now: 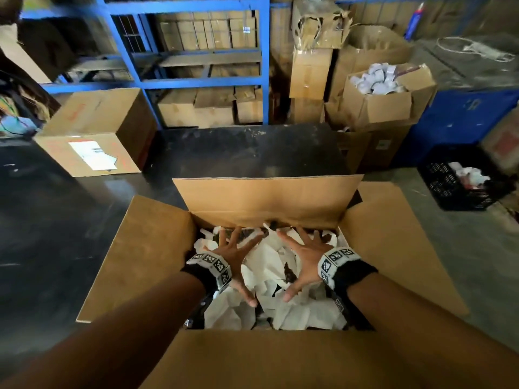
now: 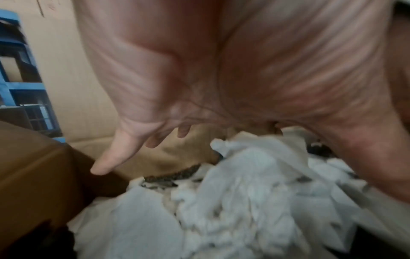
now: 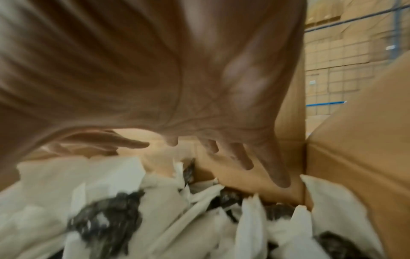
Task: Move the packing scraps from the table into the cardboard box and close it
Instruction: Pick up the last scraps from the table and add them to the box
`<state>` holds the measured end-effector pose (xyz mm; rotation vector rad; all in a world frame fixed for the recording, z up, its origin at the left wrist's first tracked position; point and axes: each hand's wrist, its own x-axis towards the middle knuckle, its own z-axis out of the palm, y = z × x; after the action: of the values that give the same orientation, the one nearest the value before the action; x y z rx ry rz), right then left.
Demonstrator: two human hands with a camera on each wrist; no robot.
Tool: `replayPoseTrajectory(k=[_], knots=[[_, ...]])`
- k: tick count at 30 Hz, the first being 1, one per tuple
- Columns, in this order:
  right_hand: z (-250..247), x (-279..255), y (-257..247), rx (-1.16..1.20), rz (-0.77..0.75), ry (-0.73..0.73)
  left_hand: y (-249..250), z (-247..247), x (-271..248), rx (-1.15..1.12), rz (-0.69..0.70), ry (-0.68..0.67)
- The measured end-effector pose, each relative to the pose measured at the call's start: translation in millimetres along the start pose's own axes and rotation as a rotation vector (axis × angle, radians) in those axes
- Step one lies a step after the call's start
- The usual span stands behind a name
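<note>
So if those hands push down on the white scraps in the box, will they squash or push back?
Probably squash: the scraps look thin, crumpled and loosely heaped, with dark gaps between them. Likely light and floppy too, since their torn edges curl and fold. They may spring back a little once the spread hands lift.

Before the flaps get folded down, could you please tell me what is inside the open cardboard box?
The cardboard box holds crumpled white packing scraps with dark patches. The left hand and right hand spread open over them. Whatever lies beneath the pile is covered.
</note>
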<state>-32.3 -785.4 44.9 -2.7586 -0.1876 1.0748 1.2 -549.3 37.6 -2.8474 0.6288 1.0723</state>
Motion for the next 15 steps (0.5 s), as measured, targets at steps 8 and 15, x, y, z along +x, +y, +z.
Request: replayPoseTrajectory(k=[8,15], knots=[[60,66,5,-0.085,0.127,-0.096,-3,48,56,0.054,-0.106,-0.195],[81,101,11,-0.004,0.202,-0.003,-11,66,76,0.116,-0.139,-0.194]])
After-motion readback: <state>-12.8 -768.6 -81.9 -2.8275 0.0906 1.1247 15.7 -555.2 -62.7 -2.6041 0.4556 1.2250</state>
